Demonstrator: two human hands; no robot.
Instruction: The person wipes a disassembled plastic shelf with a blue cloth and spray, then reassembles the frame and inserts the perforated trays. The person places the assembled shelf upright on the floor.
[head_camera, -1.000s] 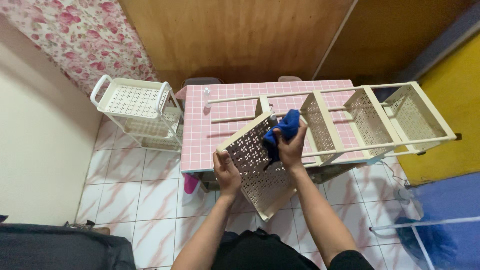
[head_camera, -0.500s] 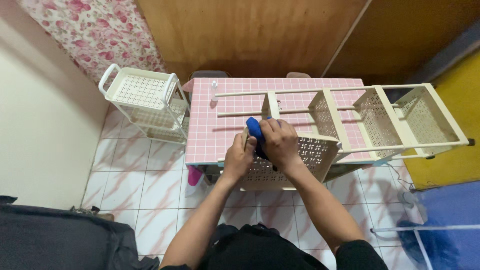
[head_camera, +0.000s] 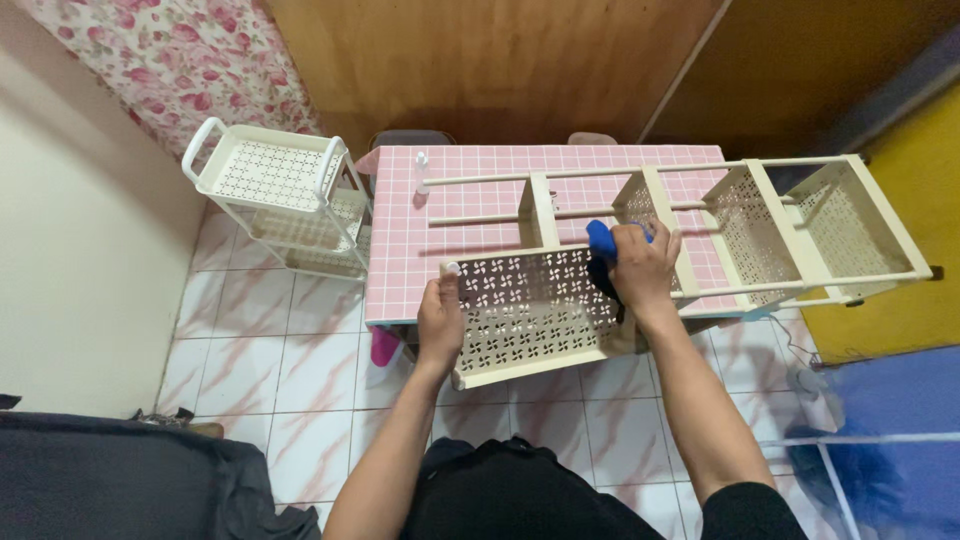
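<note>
Fingers of my left hand (head_camera: 440, 320) clamp the left edge of the cream perforated shelf tray (head_camera: 530, 315), thumb up over its corner, while my right hand (head_camera: 640, 268) is closed on a bunched blue cloth (head_camera: 601, 245) pressed against the tray's upper right corner. The tray sits at the centre of the frame, lying broad and nearly level across the near edge of the pink tiled table (head_camera: 420, 260), its pinwheel-cut panel facing up at me. Half a second ago both hands were bunched together at its left end with the tray tilted on edge; a second ago it hung steeply, corner down, with the cloth high on its panel. Since then the tray has swung flat and the cloth has travelled along to the right end. I read that as the wiping having passed over this panel, with the far right corner now getting its turn.

Beyond my right hand, a long cream rack frame (head_camera: 760, 230) with three more perforated trays lies on its side across the table, reaching to the right of the frame. A small clear bottle (head_camera: 422, 170) stands near the table's far left corner. At the upper left, a white tiered cart (head_camera: 275, 195) stands on the marbled floor tiles (head_camera: 250, 370).
</note>
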